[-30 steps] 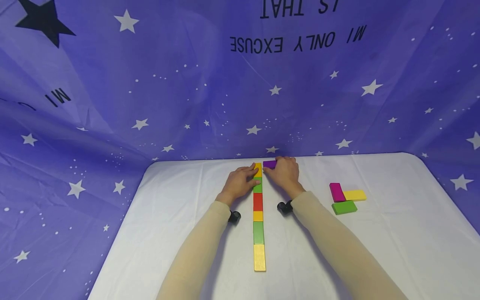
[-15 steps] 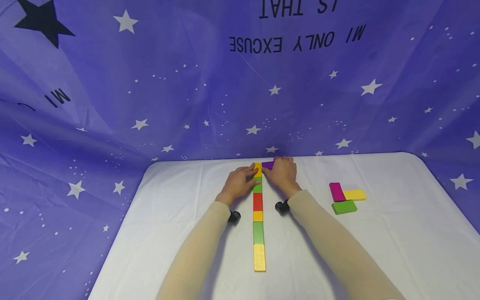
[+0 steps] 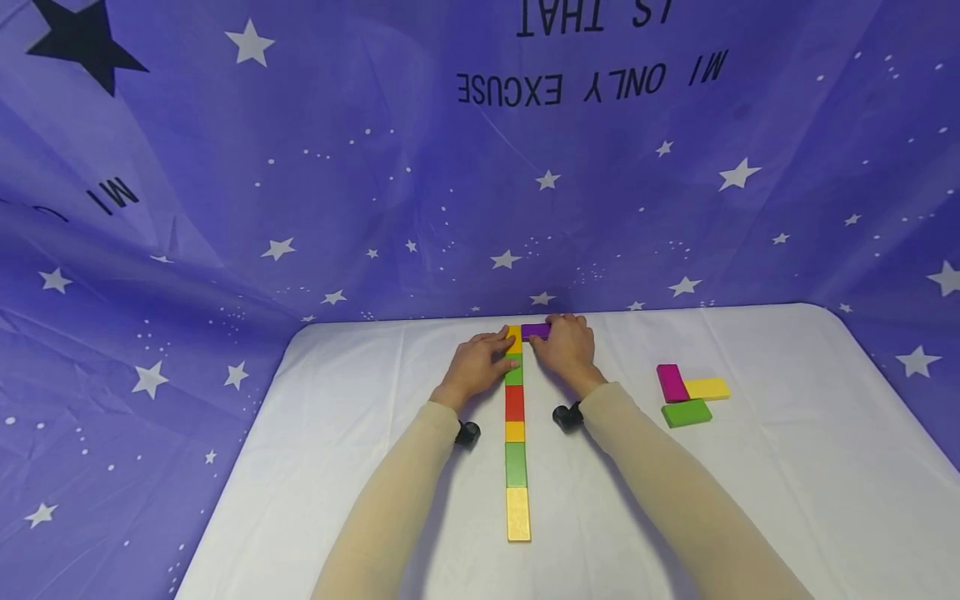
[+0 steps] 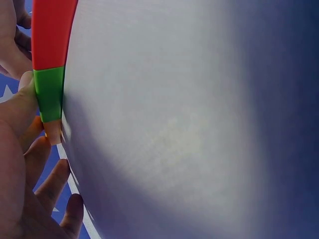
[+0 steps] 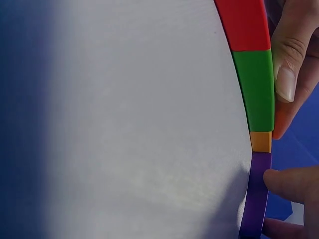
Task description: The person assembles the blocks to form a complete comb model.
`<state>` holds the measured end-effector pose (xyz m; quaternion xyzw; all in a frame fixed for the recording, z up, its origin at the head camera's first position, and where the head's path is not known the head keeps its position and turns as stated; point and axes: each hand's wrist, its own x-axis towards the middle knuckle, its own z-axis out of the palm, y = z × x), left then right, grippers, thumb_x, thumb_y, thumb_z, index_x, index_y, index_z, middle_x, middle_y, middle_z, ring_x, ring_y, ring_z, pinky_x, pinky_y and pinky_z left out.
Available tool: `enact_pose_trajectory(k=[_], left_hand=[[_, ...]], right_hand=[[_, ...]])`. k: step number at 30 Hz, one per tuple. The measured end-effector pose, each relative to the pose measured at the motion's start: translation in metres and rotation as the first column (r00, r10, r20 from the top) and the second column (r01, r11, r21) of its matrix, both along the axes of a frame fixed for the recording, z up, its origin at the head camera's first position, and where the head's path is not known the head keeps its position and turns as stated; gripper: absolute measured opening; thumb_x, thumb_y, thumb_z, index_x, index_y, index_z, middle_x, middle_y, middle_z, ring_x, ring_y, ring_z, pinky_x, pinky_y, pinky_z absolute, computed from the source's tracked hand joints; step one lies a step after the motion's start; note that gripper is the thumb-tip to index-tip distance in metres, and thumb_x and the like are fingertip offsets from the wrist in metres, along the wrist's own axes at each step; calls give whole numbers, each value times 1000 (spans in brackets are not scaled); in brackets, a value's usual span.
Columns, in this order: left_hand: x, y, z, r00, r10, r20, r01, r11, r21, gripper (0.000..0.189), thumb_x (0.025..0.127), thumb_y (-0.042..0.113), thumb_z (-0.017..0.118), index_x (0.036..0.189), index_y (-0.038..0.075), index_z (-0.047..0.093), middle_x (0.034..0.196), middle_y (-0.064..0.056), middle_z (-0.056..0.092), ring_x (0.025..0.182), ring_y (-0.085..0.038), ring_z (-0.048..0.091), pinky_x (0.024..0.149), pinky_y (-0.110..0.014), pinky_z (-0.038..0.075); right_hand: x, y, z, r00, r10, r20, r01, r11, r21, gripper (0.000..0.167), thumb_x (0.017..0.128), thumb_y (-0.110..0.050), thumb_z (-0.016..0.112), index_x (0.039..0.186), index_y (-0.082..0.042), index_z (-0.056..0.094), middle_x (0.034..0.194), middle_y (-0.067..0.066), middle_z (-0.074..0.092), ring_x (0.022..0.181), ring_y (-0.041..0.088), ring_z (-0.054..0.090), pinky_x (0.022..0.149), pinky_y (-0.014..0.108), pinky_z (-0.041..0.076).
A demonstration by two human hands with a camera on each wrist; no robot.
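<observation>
A straight row of coloured blocks runs up the middle of the table in the head view. From near to far come a yellow block [image 3: 517,514], a light green block [image 3: 515,463], a short orange-yellow one, a red block [image 3: 514,403], a green block [image 3: 513,377] and an orange-yellow block [image 3: 517,333]. My left hand [image 3: 472,367] rests its thumb on the green block and its index finger on the far orange-yellow block. My right hand [image 3: 568,346] pinches a purple block [image 5: 257,191] between thumb and fingers. That block lies crosswise, its end at the orange-yellow block's right side.
Right of the row, a magenta block [image 3: 672,383], a yellow block [image 3: 707,389] and a green block [image 3: 686,413] lie close together on the white tablecloth [image 3: 787,483]. Behind the table's far edge hangs a purple star-patterned cloth [image 3: 420,208].
My right hand has slid the purple block left to the side of the far orange-yellow block and straightened it. My left hand has stayed in place on the row.
</observation>
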<state>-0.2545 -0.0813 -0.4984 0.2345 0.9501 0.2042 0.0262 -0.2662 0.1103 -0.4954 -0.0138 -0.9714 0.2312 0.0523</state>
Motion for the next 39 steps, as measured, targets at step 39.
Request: enact_pose_trajectory(k=[39], left_hand=[[3, 1, 4, 999, 4, 43, -5, 1000, 21, 56, 96, 41, 67, 145, 16, 55, 157, 4, 41, 143, -24, 41, 118, -46, 31]], right_hand=[[60, 74, 34, 992, 97, -80, -117, 946, -304, 51, 91, -29, 71, 133, -1, 62, 127, 21, 65, 113, 39, 57, 96, 54, 44]])
